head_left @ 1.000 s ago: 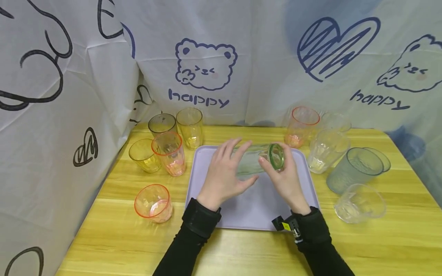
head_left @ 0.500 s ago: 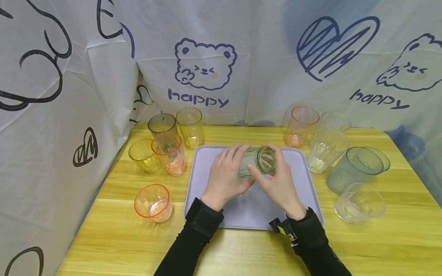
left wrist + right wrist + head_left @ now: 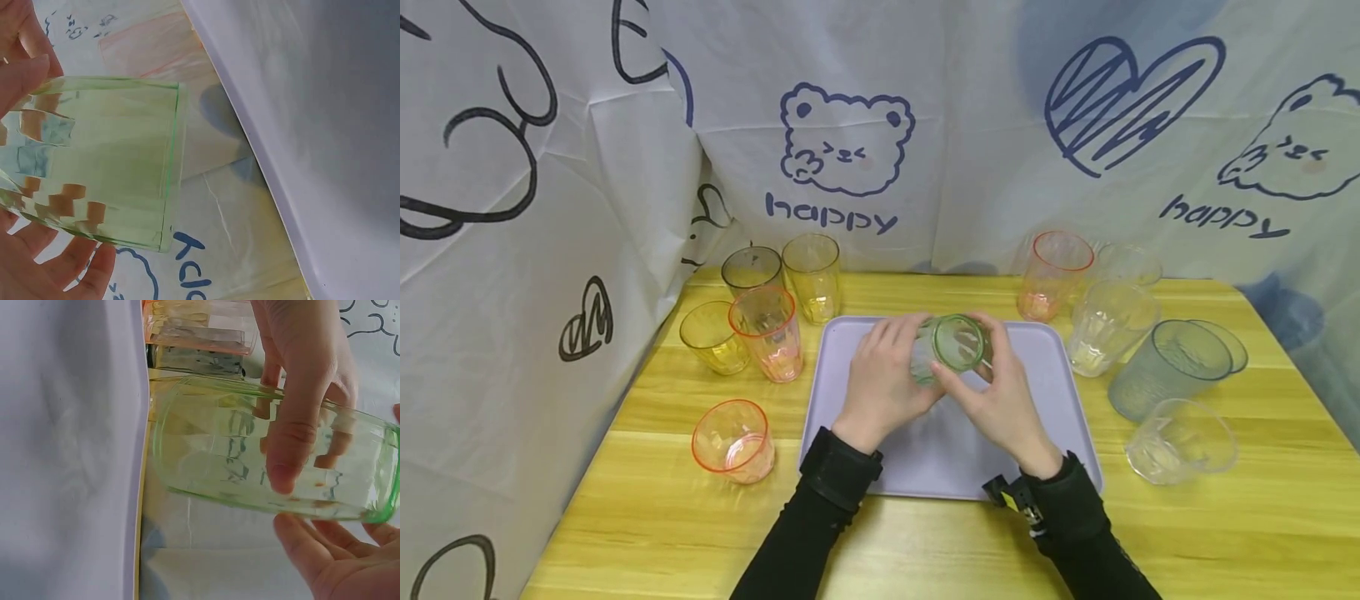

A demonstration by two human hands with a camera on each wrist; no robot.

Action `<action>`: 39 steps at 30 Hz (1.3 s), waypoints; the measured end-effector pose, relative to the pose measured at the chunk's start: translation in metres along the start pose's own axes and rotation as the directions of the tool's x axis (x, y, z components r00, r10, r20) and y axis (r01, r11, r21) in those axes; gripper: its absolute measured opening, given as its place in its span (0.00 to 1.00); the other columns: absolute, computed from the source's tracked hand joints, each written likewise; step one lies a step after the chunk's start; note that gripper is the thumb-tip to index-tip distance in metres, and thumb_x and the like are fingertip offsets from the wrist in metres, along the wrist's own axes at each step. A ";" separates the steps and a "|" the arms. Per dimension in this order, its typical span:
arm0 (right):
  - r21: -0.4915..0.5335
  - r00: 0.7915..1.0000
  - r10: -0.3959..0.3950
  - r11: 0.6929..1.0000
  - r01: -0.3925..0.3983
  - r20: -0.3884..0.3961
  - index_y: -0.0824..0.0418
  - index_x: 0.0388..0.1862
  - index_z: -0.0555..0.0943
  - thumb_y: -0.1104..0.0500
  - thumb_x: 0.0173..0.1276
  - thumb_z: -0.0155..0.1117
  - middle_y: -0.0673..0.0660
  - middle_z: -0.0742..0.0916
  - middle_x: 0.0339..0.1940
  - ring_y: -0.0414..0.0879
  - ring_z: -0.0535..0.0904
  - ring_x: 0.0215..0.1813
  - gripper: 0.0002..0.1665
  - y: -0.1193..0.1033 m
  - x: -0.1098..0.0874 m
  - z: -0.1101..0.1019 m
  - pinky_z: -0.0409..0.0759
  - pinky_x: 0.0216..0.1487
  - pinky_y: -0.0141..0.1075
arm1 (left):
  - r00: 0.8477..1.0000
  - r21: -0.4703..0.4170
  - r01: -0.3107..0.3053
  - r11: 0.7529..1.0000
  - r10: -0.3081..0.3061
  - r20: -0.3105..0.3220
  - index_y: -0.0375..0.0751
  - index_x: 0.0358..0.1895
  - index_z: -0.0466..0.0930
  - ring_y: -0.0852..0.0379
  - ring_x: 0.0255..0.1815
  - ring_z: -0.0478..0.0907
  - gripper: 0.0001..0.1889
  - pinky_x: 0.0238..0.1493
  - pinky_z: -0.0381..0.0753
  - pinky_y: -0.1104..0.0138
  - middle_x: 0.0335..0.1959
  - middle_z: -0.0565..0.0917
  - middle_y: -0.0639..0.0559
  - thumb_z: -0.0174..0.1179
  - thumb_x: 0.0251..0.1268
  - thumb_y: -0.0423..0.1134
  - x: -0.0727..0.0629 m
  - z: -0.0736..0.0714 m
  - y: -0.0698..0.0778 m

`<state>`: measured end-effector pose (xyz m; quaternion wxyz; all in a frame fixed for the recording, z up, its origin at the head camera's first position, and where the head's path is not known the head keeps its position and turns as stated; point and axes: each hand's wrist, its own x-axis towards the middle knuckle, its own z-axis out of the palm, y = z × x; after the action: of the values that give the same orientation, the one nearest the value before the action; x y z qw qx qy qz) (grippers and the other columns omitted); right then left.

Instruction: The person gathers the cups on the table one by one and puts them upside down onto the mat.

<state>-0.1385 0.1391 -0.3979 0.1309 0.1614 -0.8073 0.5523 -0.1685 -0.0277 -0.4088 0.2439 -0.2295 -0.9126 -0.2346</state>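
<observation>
Above the lilac tray (image 3: 955, 471) a pale green, see-through drinking glass (image 3: 958, 343) is held between both hands, tilted, with one round end facing the head camera. My left hand (image 3: 883, 379) grips its left side, thumb across the near side. From the right, my right hand (image 3: 996, 404) holds the glass by the end with the green ring, fingers behind and thumb in front. In the left wrist view the faceted wall of the glass (image 3: 125, 169) shows fingers through it. The left thumb (image 3: 287, 469) lies across the glass in the right wrist view.
Left of the tray stand a low red-rimmed glass (image 3: 737, 442), a tall red-rimmed one (image 3: 775, 350), two yellow ones (image 3: 718, 337) and a dark one (image 3: 748, 271). Clear glasses (image 3: 1112, 329), blue-grey ones (image 3: 1165, 375) and a red-rimmed one (image 3: 1052, 279) stand right. A cloth (image 3: 977, 167) hangs behind.
The green glass has turned from lying nearly sideways, its ringed end swinging left and up toward the head camera. My right hand has moved left with it, closer to my left hand.
</observation>
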 end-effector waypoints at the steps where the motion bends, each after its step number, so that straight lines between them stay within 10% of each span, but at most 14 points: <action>1: 0.029 1.000 -0.002 1.000 0.002 0.005 0.66 0.73 0.60 0.65 0.66 0.68 0.66 0.76 0.67 0.62 0.77 0.67 0.41 0.000 0.000 0.000 0.81 0.63 0.53 | 1.000 -0.009 0.018 1.000 -0.018 -0.001 0.45 0.65 0.73 0.47 0.60 0.81 0.43 0.60 0.82 0.53 0.58 0.84 0.48 0.79 0.43 0.56 0.001 -0.001 -0.002; 9: 0.214 0.999 0.029 0.977 -0.024 -0.020 0.67 0.74 0.58 0.63 0.79 0.48 0.70 0.73 0.69 0.63 0.72 0.71 0.28 0.003 0.001 0.004 0.77 0.65 0.25 | 0.969 -0.059 0.234 0.970 -0.237 -0.065 0.41 0.63 0.72 0.44 0.55 0.83 0.44 0.54 0.84 0.51 0.55 0.85 0.44 0.80 0.43 0.57 0.005 -0.008 -0.023; 18: 0.403 0.983 0.181 0.901 -0.162 -0.008 0.63 0.72 0.60 0.53 0.84 0.42 0.68 0.76 0.63 0.51 0.79 0.65 0.25 0.007 0.006 0.010 0.82 0.63 0.33 | 0.883 -0.065 0.460 0.885 -0.464 -0.076 0.37 0.60 0.69 0.38 0.46 0.86 0.43 0.44 0.83 0.48 0.47 0.87 0.37 0.77 0.47 0.59 0.010 -0.007 -0.056; 31: 0.563 0.925 0.371 0.750 -0.349 0.079 0.63 0.70 0.59 0.52 0.83 0.40 0.58 0.81 0.56 0.45 0.84 0.57 0.24 0.014 0.017 0.018 0.84 0.60 0.36 | 0.813 -0.165 0.579 0.799 -0.580 0.046 0.35 0.66 0.62 0.35 0.51 0.84 0.45 0.48 0.84 0.47 0.51 0.84 0.32 0.76 0.51 0.54 0.020 0.003 -0.079; 39: 0.558 0.901 0.417 0.722 -0.409 0.122 0.59 0.71 0.59 0.51 0.84 0.39 0.58 0.80 0.57 0.44 0.84 0.57 0.23 0.019 0.013 0.022 0.83 0.62 0.37 | 0.784 -0.256 0.617 0.744 -0.610 0.117 0.35 0.71 0.56 0.35 0.62 0.78 0.48 0.62 0.79 0.45 0.62 0.78 0.31 0.75 0.54 0.51 0.017 0.008 -0.084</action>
<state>-0.1587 0.1233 -0.4170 -0.0448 0.0056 -0.6189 0.7842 -0.2290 -0.0844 -0.4323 0.1064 0.0482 -0.8973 -0.4256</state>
